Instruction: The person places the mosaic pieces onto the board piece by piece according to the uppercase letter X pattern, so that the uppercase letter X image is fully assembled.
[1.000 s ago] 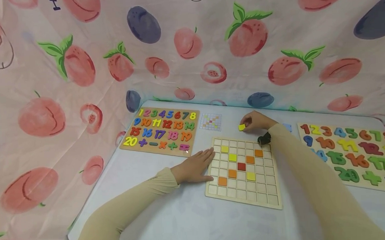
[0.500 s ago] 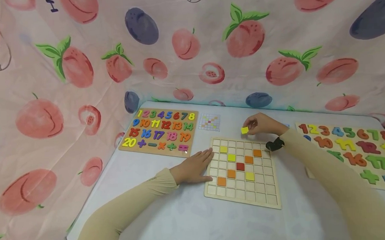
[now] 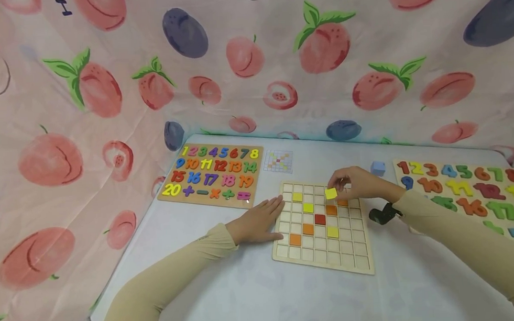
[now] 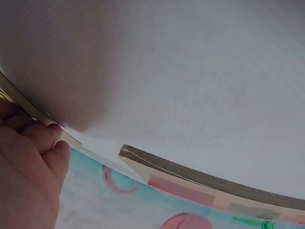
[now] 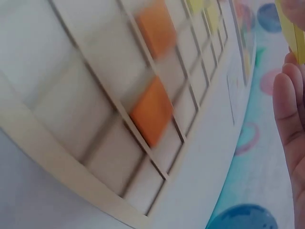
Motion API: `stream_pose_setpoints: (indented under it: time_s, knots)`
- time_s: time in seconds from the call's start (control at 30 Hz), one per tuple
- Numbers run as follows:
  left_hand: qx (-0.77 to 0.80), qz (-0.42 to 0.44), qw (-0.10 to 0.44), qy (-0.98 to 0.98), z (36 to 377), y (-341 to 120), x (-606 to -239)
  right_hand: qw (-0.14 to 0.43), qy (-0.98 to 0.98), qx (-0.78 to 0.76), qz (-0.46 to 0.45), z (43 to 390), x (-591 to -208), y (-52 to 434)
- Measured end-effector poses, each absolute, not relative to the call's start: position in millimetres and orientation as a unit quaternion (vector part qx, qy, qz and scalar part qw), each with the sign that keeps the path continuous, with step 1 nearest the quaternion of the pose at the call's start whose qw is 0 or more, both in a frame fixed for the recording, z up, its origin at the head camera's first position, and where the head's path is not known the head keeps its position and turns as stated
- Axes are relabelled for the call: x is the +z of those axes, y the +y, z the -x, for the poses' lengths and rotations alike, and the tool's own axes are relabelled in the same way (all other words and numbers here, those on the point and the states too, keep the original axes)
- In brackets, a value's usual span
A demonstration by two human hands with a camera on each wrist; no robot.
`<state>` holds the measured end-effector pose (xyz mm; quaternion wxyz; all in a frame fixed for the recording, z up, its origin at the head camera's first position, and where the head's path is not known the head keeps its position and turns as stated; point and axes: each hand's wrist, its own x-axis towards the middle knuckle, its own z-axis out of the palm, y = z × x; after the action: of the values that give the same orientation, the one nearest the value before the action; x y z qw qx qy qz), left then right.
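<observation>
My right hand point(image 3: 353, 182) pinches a yellow square tile point(image 3: 330, 193) above the upper part of the wooden grid board point(image 3: 356, 262). In the right wrist view the same yellow tile point(image 5: 289, 36) is partly cut off at the upper right, beside my fingers point(image 5: 285, 98). A red tile point(image 3: 320, 219) sits in the middle of the board. Several orange tiles point(image 3: 308, 229) form a diagonal, partly covered by my right hand at its upper end. Three yellow tiles point(image 3: 308, 207) lie on the other diagonal. My left hand point(image 3: 257, 222) rests with straight fingers at the board's left edge.
A small card point(image 3: 278, 161) printed with a coloured grid pattern lies behind the board. One number puzzle board point(image 3: 207, 201) is at the left, another point(image 3: 452, 185) at the right. A blue block point(image 3: 378, 168) stands near the right puzzle. A fruit-print cloth point(image 3: 245, 98) hangs behind the table.
My right hand has brought the yellow tile from behind the board forward over its upper squares. The blue block now shows fully. My left hand has stayed in place.
</observation>
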<state>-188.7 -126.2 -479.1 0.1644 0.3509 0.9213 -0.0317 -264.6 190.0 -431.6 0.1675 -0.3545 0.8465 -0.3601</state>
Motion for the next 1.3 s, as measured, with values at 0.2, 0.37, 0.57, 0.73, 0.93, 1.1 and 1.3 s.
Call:
stream_pose_setpoints:
  time_s: [0.2, 0.37, 0.57, 0.73, 0.93, 1.1, 1.3]
  knots:
    - [-0.036, -0.350, 0.166, 0.921, 192, -127, -480, 0.175, 0.844, -0.351, 0.366, 237, -432, 194]
    - [-0.034, -0.349, 0.163, 0.922, 193, -129, -480, 0.189, 0.840, -0.355, 0.364, 219, -439, 200]
    - [-0.028, -0.345, 0.167, 0.923, 191, -129, -476, 0.210, 0.856, -0.332, 0.338, 199, -445, 206]
    - [-0.025, -0.347, 0.167, 0.923, 192, -128, -474, 0.228, 0.864, -0.321, 0.314, 190, -451, 209]
    - [-0.033, -0.355, 0.158, 0.921, 191, -129, -473, 0.228, 0.858, -0.321, 0.331, 184, -467, 211]
    - [-0.023, -0.358, 0.158, 0.920, 191, -129, -476, 0.235, 0.861, -0.312, 0.325, 180, -475, 213]
    - [-0.024, -0.360, 0.158, 0.919, 190, -127, -479, 0.237, 0.864, -0.304, 0.325, 179, -476, 213]
